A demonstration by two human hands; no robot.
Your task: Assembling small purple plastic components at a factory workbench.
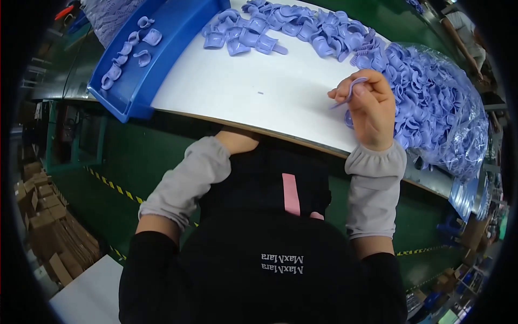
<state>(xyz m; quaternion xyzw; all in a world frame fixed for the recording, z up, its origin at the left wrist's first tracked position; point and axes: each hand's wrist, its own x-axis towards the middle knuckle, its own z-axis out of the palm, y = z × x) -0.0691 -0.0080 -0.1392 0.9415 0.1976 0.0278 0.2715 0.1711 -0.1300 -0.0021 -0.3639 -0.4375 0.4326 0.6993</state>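
Note:
My right hand [373,105] is raised over the right part of the white table [237,92]. Thumb and fingers pinch a thin, curved purple plastic piece [349,93], seen edge-on. My left hand [237,140] is at the table's front edge, with its fingers hidden beneath the tabletop, so what they do cannot be seen. Just beyond my right hand, many loose purple curved pieces [324,38] lie along the far side of the table. To its right a clear plastic bag [469,124] bulges with more of the same pieces.
A blue tray [162,59] stands at the table's left end with several purple pieces inside. Behind it is a bag [113,19] of similar colour. A small grey scrap [260,93] lies mid-table. Cardboard boxes [51,216] are stacked at far left. Another person [464,38] is at far right.

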